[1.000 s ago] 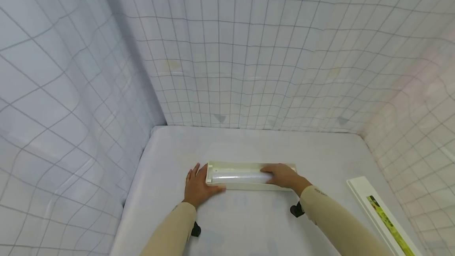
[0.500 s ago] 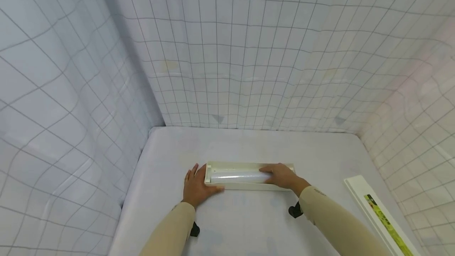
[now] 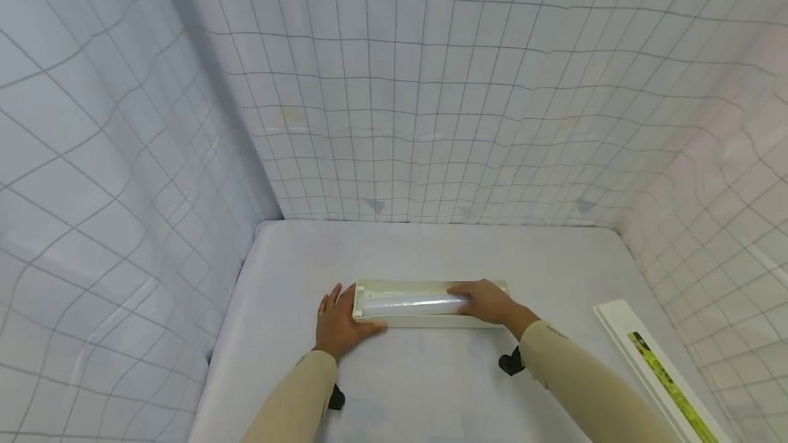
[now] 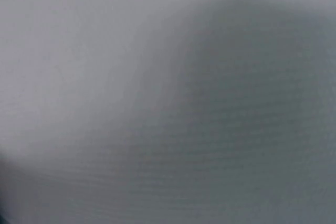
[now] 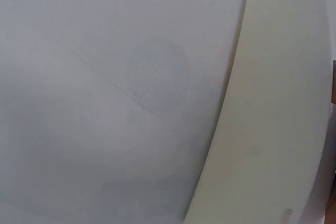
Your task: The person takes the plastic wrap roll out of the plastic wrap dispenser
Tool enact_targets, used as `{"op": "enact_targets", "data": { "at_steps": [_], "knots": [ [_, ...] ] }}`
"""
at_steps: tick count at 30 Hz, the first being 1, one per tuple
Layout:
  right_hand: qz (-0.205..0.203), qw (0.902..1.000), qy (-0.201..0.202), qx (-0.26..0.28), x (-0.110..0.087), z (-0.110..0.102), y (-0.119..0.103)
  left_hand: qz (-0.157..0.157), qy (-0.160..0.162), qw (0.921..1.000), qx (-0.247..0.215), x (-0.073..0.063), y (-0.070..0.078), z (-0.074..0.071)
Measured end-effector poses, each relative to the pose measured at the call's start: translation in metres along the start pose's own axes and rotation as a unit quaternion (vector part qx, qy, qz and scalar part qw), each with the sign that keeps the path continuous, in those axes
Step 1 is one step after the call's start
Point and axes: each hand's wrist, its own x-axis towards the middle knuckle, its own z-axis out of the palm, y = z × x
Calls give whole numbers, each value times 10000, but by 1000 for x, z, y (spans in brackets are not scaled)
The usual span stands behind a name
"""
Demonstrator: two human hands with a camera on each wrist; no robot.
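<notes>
In the head view, a long cream plastic-wrap dispenser box point(image 3: 425, 322) lies crosswise on the white table, its top uncovered. Inside it is a roll of clear plastic wrap point(image 3: 400, 303) with a shiny highlight. My left hand point(image 3: 340, 327) holds the box's left end, thumb along the front wall and fingers around the end. My right hand point(image 3: 490, 302) reaches into the right part and grips the roll, hiding its right end. The right wrist view shows the box's front wall point(image 5: 268, 103) close up. Only a blurred pale surface and a dark shadow fill the left wrist view.
A long cream lid point(image 3: 646, 333) with a yellow-green label lies slantwise at the table's right side. White grid-patterned sheets point(image 3: 400, 122) stand behind the table point(image 3: 418, 388) and along both sides. A black wrist device point(image 3: 511, 363) hangs under the right sleeve, and another point(image 3: 336, 398) under the left.
The head view has shifted slightly, moving the scene a little leftward. Both hands keep their places on the box and roll.
</notes>
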Motion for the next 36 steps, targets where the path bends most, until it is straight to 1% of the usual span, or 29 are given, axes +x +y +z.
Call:
{"op": "enact_targets", "data": {
  "at_steps": [6, 11, 15, 20, 25, 29, 36],
  "knots": [
    [-12, 10000, 21, -77, -3, -5, 0, 9, -18, 9999, 136, 0, 1, -1],
    [23, 9999, 97, -46, -10, -9, 3, 23, -34, 10000, 89, -1, 1, 0],
    [-55, 9998, 176, 55, -17, -13, 6, 39, -35, 10000, 61, -2, 0, 3],
    [-173, 9992, 366, 75, -25, -20, 10, 65, 32, 10000, 24, -2, -2, 6],
    [-317, 9981, 518, 67, -28, -29, 10, 82, 109, 9999, -103, -2, -3, 8],
    [-446, 9967, 683, -14, -30, -33, 11, 96, 89, 9999, -24, -2, -7, 12],
    [-329, 9938, 1059, -63, -37, -37, 18, 119, 108, 9999, 19, -5, -8, 16]
  ]
}}
